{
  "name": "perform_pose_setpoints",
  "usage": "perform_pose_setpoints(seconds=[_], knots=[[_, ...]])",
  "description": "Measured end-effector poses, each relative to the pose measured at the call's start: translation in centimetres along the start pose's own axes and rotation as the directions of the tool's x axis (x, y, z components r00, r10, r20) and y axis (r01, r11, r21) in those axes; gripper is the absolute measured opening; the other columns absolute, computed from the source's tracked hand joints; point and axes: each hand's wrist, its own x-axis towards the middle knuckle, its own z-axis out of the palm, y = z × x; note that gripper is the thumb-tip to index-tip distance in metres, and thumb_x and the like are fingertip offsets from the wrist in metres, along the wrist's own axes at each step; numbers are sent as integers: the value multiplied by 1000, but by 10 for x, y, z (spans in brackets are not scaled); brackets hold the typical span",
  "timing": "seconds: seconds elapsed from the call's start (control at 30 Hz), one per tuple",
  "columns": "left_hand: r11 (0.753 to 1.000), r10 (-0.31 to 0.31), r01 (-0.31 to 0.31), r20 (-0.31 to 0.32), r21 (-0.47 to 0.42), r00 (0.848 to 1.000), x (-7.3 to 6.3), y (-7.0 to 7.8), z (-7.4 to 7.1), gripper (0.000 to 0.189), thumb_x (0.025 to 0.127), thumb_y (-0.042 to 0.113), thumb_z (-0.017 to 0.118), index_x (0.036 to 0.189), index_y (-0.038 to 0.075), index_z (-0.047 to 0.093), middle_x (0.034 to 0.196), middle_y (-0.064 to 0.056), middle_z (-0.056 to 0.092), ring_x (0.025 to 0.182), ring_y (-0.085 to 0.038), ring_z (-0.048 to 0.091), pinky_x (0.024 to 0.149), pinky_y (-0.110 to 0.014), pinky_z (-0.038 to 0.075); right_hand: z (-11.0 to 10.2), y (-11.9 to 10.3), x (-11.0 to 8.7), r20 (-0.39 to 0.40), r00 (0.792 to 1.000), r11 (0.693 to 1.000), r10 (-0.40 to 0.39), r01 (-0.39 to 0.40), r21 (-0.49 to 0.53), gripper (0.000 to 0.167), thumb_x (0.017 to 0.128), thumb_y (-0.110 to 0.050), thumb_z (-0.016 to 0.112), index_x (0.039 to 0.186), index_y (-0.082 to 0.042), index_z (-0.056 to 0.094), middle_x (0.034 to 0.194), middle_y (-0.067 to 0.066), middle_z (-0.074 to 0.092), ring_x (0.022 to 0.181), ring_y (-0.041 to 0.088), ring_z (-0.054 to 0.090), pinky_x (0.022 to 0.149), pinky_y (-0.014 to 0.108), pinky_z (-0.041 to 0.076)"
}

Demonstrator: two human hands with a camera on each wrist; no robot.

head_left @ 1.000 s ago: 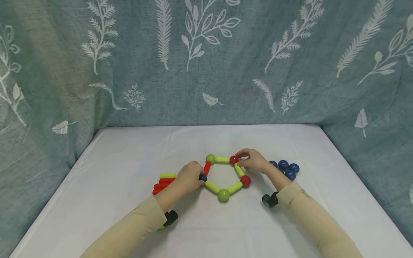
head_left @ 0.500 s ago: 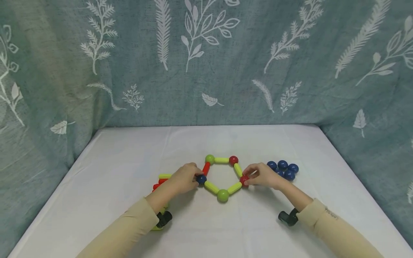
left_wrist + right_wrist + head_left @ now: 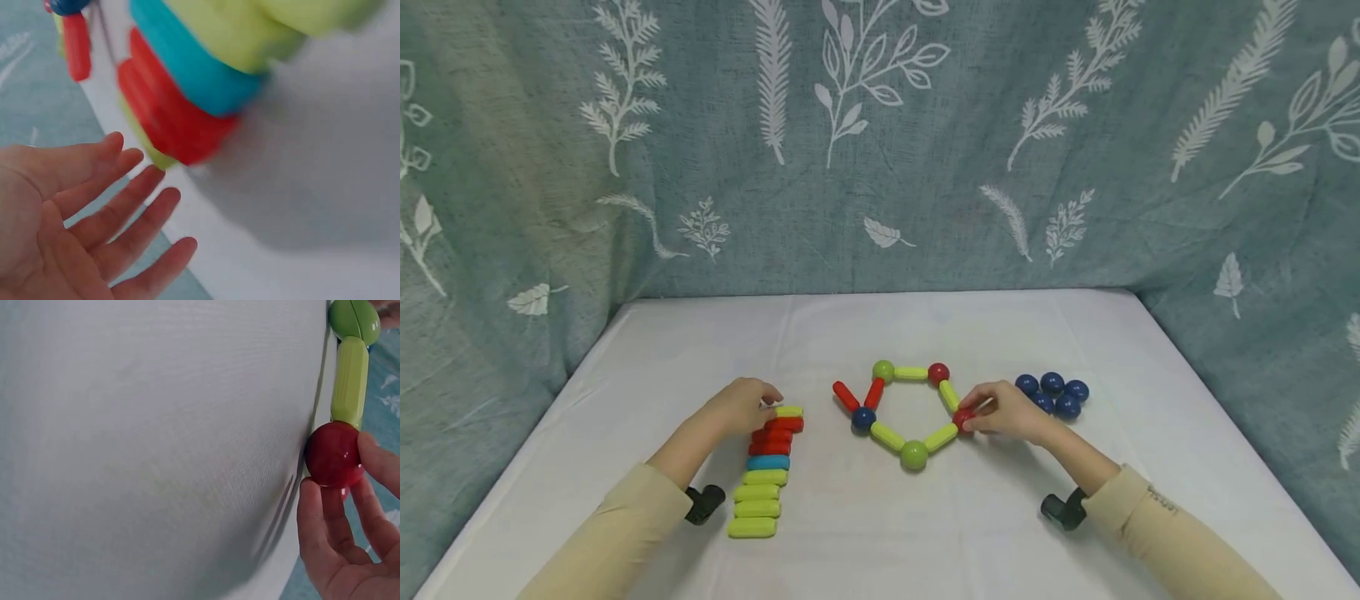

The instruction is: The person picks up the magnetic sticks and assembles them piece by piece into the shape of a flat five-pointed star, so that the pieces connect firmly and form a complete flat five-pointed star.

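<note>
A ring of balls and short rods lies mid-table. Its right-hand red ball is pinched between the thumb and fingers of my right hand; the right wrist view shows this red ball joined to a yellow-green rod. At the ring's left is a blue ball, from which a red rod sticks outward. My left hand is beside the far end of a column of loose rods, near a yellow-green rod. In the left wrist view its fingers are spread and hold nothing.
Below the left hand's reach, the column continues with red rods, a blue rod and several yellow-green rods. Several loose blue balls sit in a cluster right of the ring. A patterned curtain hangs behind the white table.
My left hand has let go of the blue ball and moved left to the loose rods, uncovering the outward red rod. My right hand went from the upper red ball to the right-hand one.
</note>
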Motion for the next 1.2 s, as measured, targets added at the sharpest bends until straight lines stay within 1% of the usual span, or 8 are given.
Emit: perform_pose_setpoints(seconds=[0.2,0.4,0.53,0.67,0.83,1.0,1.1,1.2], knots=[[1000,20,-20,0,-7,1000,2,-15,5,23,87,2,57,107,-6,62,94,-15,61,79,-21,54,73,-35,51,0,0,1,13,999,999,29,-30,40,24,78,-8,71,101,-3,65,91,4,63,78,15,59,63,29,51],[1000,11,-11,-5,17,1000,8,-15,5,17,86,2,59,101,-5,64,89,-11,61,75,-20,51,71,-34,50,-1,1,1,24,999,997,38,-39,63,24,78,-8,70,101,-2,65,90,4,64,76,14,59,62,30,51],[999,17,-17,-4,32,1000,10,-14,1,14,86,3,58,97,-4,64,87,-9,60,77,-21,51,73,-36,49,-1,0,2,23,999,998,33,-34,48,23,79,-8,70,101,-3,65,90,4,64,75,14,59,62,29,50],[999,23,-22,-30,47,999,18,-7,-6,15,87,3,59,98,-4,64,90,-12,61,82,-24,53,78,-39,49,-1,0,2,20,999,999,27,-28,42,24,78,-8,70,101,-2,65,90,4,63,75,14,59,61,29,50],[1000,29,-30,-90,-3,996,40,7,-9,17,88,6,59,101,-4,64,95,-15,62,86,-25,55,77,-37,48,0,-1,1,21,998,997,55,-56,56,24,78,-7,70,101,-2,65,90,5,63,75,15,59,63,28,51],[997,64,-69,-127,-36,990,64,25,-4,19,88,8,59,102,-3,65,95,-15,64,86,-25,58,73,-35,48,1,-3,2,17,998,995,64,-65,70,23,78,-6,71,100,-2,65,89,5,63,75,15,59,62,28,50],[995,76,-82,-118,-49,990,76,37,4,19,88,9,59,103,-2,65,96,-15,64,88,-25,58,75,-35,48,0,-3,1,16,998,995,68,-69,74,23,78,-6,71,100,-2,65,89,5,63,75,15,59,63,28,51],[995,73,-80,-108,-63,991,84,44,11,19,88,9,59,102,-1,66,96,-13,63,89,-24,57,78,-36,47,-1,-3,1,17,998,995,63,-64,71,24,78,-7,70,101,-2,65,90,5,63,76,15,59,64,28,51]])
